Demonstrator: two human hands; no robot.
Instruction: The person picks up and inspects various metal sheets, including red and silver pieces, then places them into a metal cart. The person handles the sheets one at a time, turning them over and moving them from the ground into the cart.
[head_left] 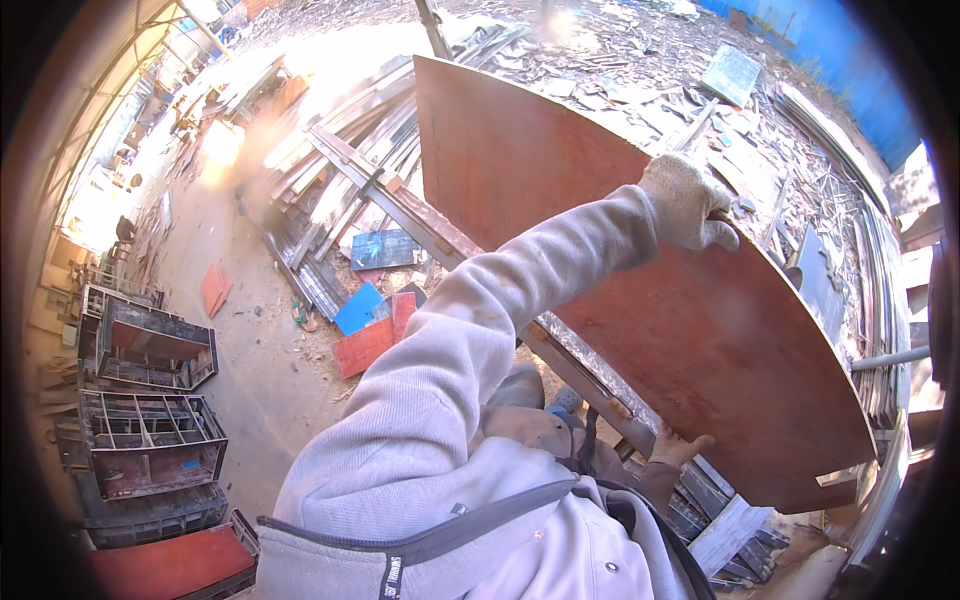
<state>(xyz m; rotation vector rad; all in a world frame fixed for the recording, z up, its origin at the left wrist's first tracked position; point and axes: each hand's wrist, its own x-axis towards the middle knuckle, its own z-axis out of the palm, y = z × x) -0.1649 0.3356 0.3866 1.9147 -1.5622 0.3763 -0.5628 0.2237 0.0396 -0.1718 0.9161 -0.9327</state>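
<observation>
A large reddish-brown plywood sheet (700, 340) stands tilted on its long edge in front of me. My left hand (690, 205), in a pale work glove, reaches across and grips the sheet's upper edge, its fingers curled over the rim. Down at the sheet's lower edge, my right hand (680, 448) holds it with a thumb or finger lying against the face; its other fingers are mostly hidden. A long narrow beam (585, 375), worn and speckled, runs beside the sheet's lower edge.
Long boards (360, 130) lie piled beyond the beam. Blue and red panel offcuts (365, 345) lie on the ground at left. Dark framed boxes (155, 440) line the far left. Scrap wood (620, 80) covers the ground ahead, before a blue wall (820, 50).
</observation>
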